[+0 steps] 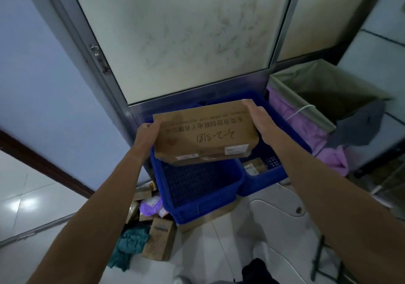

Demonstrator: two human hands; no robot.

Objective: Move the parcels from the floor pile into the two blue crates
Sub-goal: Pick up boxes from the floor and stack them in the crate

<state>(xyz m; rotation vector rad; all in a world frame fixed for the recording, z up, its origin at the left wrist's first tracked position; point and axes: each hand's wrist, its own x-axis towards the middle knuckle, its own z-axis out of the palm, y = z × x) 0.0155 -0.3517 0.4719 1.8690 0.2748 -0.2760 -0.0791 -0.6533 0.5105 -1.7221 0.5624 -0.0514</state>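
I hold a flat brown cardboard parcel (203, 132) with handwritten numbers on top, in the air above the two blue crates. My left hand (148, 131) grips its left end and my right hand (257, 117) its right end. The near blue crate (197, 209) below shows a bare mesh floor. In the right blue crate (263, 180) lie a few small parcels. The floor pile (153, 224) sits left of the near crate: a brown box, a purple bag and smaller packets.
A frosted glass door (186, 38) in a metal frame stands right behind the crates. A grey bin (350, 119) with purple bags beside it is at the right. A teal cloth (129, 246) lies by the pile. White padded sheets (280, 229) cover the floor near me.
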